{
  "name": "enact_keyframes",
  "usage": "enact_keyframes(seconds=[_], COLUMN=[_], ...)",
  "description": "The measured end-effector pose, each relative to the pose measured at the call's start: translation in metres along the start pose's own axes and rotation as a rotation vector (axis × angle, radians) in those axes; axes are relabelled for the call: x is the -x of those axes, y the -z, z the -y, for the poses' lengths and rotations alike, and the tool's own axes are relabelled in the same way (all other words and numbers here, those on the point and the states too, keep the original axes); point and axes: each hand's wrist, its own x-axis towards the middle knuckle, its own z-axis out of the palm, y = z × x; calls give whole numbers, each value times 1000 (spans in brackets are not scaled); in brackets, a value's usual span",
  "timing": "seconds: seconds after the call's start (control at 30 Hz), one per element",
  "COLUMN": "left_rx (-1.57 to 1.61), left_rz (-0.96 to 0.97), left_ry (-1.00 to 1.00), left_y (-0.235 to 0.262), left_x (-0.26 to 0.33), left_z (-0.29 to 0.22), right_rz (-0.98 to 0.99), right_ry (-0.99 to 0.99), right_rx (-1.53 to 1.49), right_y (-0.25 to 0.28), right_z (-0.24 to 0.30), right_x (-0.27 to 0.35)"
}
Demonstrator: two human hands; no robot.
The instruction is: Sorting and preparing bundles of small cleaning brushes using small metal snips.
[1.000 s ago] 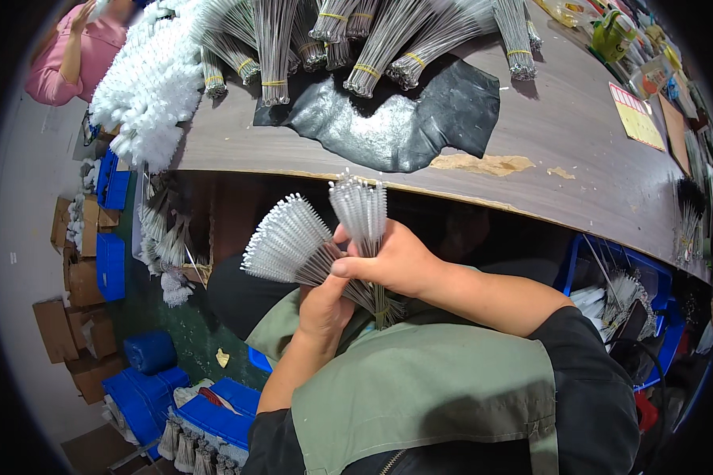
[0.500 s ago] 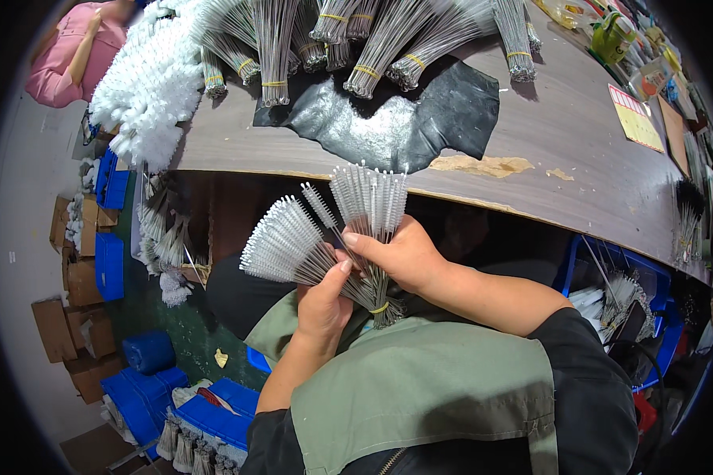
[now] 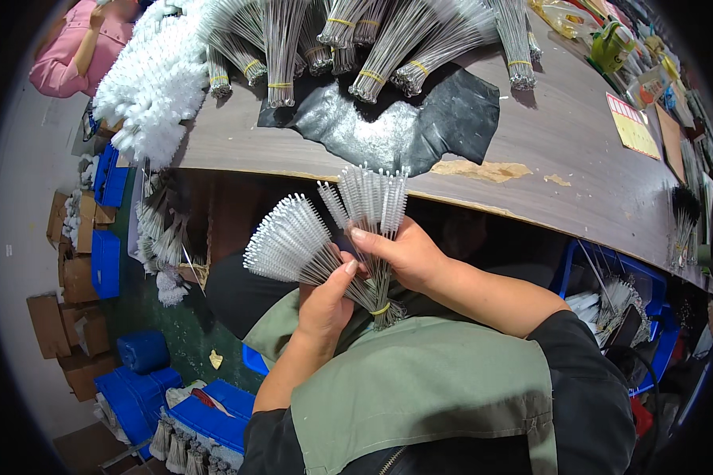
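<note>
My left hand [image 3: 322,305] grip closed on the banded stems of the brush bundle [image 3: 325,237], held below the counter [image 3: 578,150] edge | right hand [image 3: 404,255] grip pinching some brushes apart, fanning heads for a look.

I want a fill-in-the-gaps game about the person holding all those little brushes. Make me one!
1. Both hands, the left hand and the right hand, hold one bundle of thin brushes that is spread out like a ____.
2. The bundle's wire stems are tied together by a ____ band.
3. On the table, more tied bundles lie on a ____ sheet.
4. On the floor at the left stand crates coloured ____.

Missing words: fan; yellow; black; blue
</note>
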Motion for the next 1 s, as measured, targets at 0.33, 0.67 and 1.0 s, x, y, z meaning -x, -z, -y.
enact_keyframes(seconds=[0.33,0.67,1.0], left_rx=[-145,-100,79], left_rz=[-79,28,100], left_ry=[-52,96,230], left_y=[15,9,29], left_x=[1,10,10], left_z=[-33,-22,-15], right_rz=[-69,366,419], right_ry=[96,19,-1], right_rx=[942,1040,781], right_y=[36,-43,-12], right_z=[102,97,84], right_x=[-10,-71,-60])
